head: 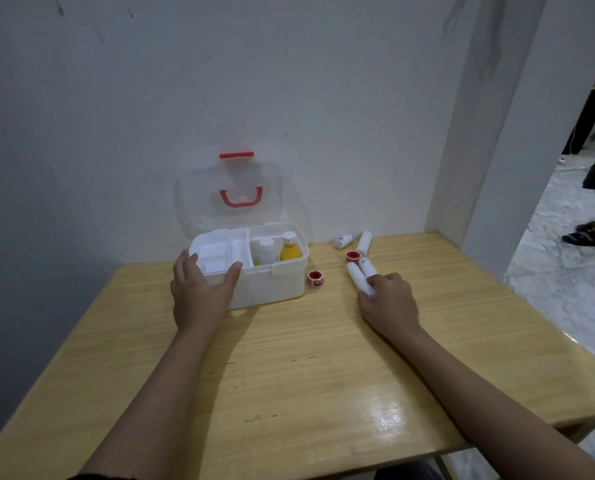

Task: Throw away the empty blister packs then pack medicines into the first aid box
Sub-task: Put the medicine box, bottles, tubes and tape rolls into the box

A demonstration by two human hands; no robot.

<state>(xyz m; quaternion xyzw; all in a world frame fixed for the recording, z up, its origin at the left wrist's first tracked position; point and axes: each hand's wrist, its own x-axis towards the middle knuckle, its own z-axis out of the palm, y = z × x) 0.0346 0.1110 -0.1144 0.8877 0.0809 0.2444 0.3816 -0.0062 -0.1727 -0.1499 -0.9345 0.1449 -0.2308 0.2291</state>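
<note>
Item: first aid box (271, 282), white, far centre of the wooden table (289, 375), clear lid (226, 199) raised against the wall. Contents seen: a white tray (219, 252) on the left, a white bottle (266, 251) and a yellow bottle (290, 251) upright on the right.

Item: left hand (199, 292), fingers spread, resting on the box's near-left corner and the tray edge; we judge it steadies the box.

Item: right hand (389, 299), fingers curled around the near ends of two white rolls (360, 271) lying side by side, right of the box.

Loose stock on the table: one red-and-white tape ring (315, 278) just beside the box; a second ring (353, 256) touching the rolls' far end; a third roll (364, 241) and a small white tube (343, 240) near the wall.

Step in hand: packing. No blister packs are in view. The next move calls for lifting the two rolls together and finding room beside the bottles or in the tray.

Unclear: tray compartments' contents, labels on tube and rolls, and how firmly the right fingers grip.
</note>
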